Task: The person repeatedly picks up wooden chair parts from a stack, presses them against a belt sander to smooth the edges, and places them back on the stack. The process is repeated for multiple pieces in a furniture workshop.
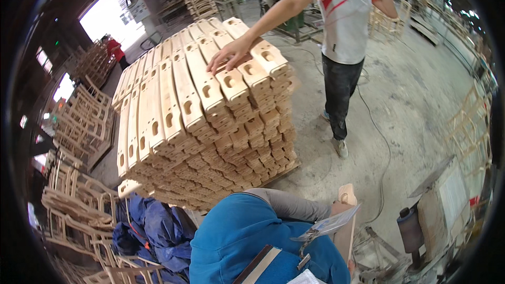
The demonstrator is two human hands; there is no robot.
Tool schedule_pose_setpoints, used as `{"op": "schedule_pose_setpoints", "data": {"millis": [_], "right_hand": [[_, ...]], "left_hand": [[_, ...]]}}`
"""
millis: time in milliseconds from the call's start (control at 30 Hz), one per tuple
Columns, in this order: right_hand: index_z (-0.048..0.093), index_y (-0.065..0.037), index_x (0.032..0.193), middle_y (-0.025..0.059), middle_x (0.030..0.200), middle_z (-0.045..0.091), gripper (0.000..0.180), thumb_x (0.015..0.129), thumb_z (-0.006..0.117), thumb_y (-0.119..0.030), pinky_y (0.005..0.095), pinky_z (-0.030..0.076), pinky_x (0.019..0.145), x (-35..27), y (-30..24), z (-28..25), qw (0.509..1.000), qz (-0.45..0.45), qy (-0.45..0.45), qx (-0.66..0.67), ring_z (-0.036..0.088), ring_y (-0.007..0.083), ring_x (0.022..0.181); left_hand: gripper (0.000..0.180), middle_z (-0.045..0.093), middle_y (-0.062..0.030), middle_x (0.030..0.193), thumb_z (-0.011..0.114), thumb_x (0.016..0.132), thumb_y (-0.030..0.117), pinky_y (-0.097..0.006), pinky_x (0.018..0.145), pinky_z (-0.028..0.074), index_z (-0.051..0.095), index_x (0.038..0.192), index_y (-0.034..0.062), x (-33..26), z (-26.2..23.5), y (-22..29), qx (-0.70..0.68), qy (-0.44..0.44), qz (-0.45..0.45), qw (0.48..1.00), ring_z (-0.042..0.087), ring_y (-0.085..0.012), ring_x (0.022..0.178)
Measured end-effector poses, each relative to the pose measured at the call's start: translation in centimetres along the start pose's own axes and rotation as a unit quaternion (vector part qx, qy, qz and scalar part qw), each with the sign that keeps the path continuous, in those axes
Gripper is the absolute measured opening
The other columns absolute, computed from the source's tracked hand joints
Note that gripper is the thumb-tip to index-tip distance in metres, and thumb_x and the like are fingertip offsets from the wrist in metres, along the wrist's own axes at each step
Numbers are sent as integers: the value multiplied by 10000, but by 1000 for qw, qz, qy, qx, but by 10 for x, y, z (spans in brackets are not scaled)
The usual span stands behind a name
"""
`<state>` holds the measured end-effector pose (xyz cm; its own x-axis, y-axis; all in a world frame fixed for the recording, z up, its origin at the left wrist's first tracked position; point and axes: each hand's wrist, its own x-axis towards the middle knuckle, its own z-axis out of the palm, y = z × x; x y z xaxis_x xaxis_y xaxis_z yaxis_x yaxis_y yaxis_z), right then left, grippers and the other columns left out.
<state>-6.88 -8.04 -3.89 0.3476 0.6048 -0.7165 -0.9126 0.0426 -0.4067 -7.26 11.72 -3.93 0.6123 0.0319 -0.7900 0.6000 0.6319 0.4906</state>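
One grey-sleeved forearm [286, 205] lies bent across the blue-clad chest [236, 236] and reaches toward the upright wooden piece [346, 200]. Its hand is hidden just left of that piece, and which arm it is cannot be told. A few fingers [351, 268] show at the piece's lower end, their grip unclear.

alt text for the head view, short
A tall stack of slotted wooden chair parts fills a workshop floor; a co-worker in an orange and grey shirt rests a hand on top. Below, a blue sleeve and one wooden piece.
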Motion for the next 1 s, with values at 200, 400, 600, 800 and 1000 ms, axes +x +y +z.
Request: {"op": "schedule_pose_setpoints", "data": {"millis": [200,400,600,800,1000], "right_hand": [[382,47,1268,216,1190,486,613,812,535,-332,337,434,851,18,-5,14,999,28,-24,-40,559,251,972],[387,51,1261,217,1171,499,607,816,531,-335,337,443,835,26,-12,16,997,28,-23,-61,566,248,952],[392,54,1255,217,1152,512,602,819,528,-339,338,453,818,29,-14,16,997,28,-29,-67,574,244,932],[398,57,1248,217,1133,525,597,823,524,-343,338,462,802,21,-8,8,998,22,-24,-56,582,241,912],[403,60,1241,218,1114,538,592,827,521,-347,339,472,785,-18,13,-18,1000,-17,-5,17,590,238,892]], "left_hand": [[685,574,-106,906,784,604,433,-334,649,484,526,1068,1,-3,-25,-5,-45,-19,66,997,587,-202,755],[836,488,-128,1081,802,578,429,-369,716,455,434,1159,-46,-19,-13,5,-39,81,49,995,522,-220,925],[949,432,-158,1182,798,579,418,-406,771,444,331,1250,-63,-26,-18,5,-47,59,38,996,485,-252,1028],[923,443,-158,1173,791,598,400,-415,774,452,329,1256,-53,-36,-16,4,-60,65,31,996,505,-256,1001],[781,488,-143,1136,770,640,407,-399,761,460,426,1198,-17,-13,-29,-7,-50,-34,19,998,529,-234,961]]}}
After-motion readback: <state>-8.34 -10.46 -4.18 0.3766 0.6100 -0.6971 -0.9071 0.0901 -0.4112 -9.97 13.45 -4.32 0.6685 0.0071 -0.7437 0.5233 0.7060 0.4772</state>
